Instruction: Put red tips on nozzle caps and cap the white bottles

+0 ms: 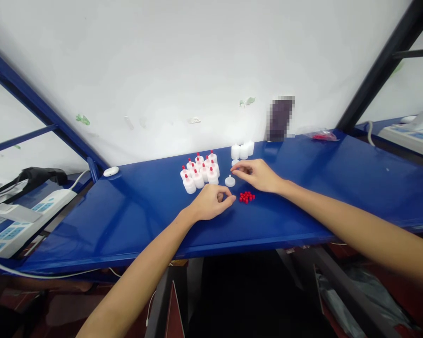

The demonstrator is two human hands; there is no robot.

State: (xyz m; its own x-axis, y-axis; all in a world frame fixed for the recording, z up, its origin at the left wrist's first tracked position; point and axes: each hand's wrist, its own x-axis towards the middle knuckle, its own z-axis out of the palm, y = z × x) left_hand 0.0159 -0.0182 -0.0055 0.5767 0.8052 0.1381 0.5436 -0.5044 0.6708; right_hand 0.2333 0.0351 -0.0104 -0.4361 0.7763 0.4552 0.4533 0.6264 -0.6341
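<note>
My left hand (211,203) rests low over the blue table, thumb and index finger brought together close to a pile of small red caps (246,197). Whether anything sits in that pinch is too small to tell. Across from it, my right hand (256,174) has its fingers pinched just above a white lid with a nozzle (230,181); what they hold, if anything, I cannot make out. A second white lid (235,163) lies behind the right fingertips. Left of the hands stands a group of white bottles with red tips (199,172).
Several white bottles without red tips (243,150) stand near the wall. A dark pixelated patch (280,118) and a clear bag with red pieces (322,135) are at the back right. A white oval object (111,171) lies far left, near the blue metal frame (91,166).
</note>
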